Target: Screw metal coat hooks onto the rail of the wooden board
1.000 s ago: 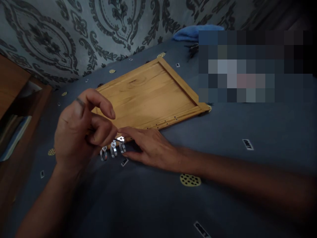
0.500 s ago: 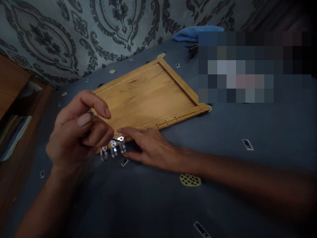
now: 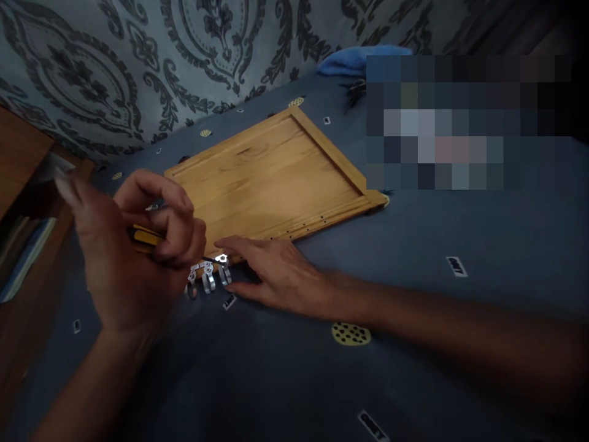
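My left hand (image 3: 138, 245) has its fingers curled round a screwdriver with a yellow-and-black handle (image 3: 148, 238), thumb raised away from it. The thin dark shaft reaches right to a silver metal hook (image 3: 224, 270) at the near edge of a framed wooden board (image 3: 271, 172). Beside that hook, other silver hooks (image 3: 208, 279) line the same edge, partly behind my left hand. My right hand (image 3: 285, 276) steadies the rightmost hook, index finger above it and thumb at its lower end. Small dark holes dot the board's near rim further right.
The board lies on a dark blue-grey printed sheet (image 3: 414, 245). A patterned wall (image 3: 221, 49) rises behind, and a blue cloth (image 3: 340, 61) lies at the back. At left stands a wooden cabinet (image 3: 23, 147) with books or papers inside. A blurred patch covers the right back.
My left hand has turned, its thumb lifting off and swinging up to the left, so the yellow handle now shows. My right hand stays at the hook.
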`<state>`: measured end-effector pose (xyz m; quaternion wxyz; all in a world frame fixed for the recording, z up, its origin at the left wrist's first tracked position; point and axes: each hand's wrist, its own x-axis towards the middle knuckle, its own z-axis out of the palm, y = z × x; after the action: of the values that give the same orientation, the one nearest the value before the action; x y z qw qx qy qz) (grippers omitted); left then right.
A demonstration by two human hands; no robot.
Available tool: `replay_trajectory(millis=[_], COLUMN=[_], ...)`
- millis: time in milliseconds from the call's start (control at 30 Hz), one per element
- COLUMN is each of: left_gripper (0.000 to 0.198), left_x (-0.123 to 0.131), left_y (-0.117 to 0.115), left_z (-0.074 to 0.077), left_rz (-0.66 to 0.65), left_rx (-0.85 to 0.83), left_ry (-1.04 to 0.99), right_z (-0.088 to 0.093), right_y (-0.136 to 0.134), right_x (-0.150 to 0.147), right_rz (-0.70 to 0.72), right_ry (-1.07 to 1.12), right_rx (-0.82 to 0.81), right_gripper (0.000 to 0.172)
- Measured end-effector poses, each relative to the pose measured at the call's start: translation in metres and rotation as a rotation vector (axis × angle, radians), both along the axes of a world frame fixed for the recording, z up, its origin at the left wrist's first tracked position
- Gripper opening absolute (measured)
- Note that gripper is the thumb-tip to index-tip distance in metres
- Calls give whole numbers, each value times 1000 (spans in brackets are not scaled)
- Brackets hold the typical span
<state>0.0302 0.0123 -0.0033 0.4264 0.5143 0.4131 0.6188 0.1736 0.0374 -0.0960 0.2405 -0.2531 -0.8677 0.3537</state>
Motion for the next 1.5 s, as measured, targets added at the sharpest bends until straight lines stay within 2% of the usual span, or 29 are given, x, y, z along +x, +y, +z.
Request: replay_trajectory(millis=[167, 467, 533, 700, 767, 833, 967, 1267, 1500], left_gripper=[70, 59, 53, 41, 32, 25, 34, 23, 22], left_x=[-12, -25, -21, -8, -6, -5, -2, -12, -16], left_y=[2, 4, 6, 7, 4, 1, -4, -5, -5], left_z=[-2, -1, -1, -4, -4, -4, -1, -2, -2], left_rz=[-245, -440, -370, 3, 61, 57, 37, -168, -245], left_rx=[43, 41, 44, 72, 102, 93, 27, 62, 35], left_ry=[57, 99, 77, 95, 125, 123, 47, 7, 59], right_z=[-1, 0, 1, 2, 2, 2, 1, 1, 1], right_y=[0, 0, 0, 0, 0, 0, -1, 1, 0], right_x=[0, 0, 0, -1, -1, -1, -1, -1, 0], right_rz=[-9, -3, -1, 5, -3, -10, -13, 0, 1], right_ry=[12, 0, -2, -17, -16, -20, -25, 3, -18], right_rx=[10, -21, -32, -53, -50, -43, -40, -43, -57], right_gripper=[56, 56, 55, 57, 57, 58, 60, 56, 60])
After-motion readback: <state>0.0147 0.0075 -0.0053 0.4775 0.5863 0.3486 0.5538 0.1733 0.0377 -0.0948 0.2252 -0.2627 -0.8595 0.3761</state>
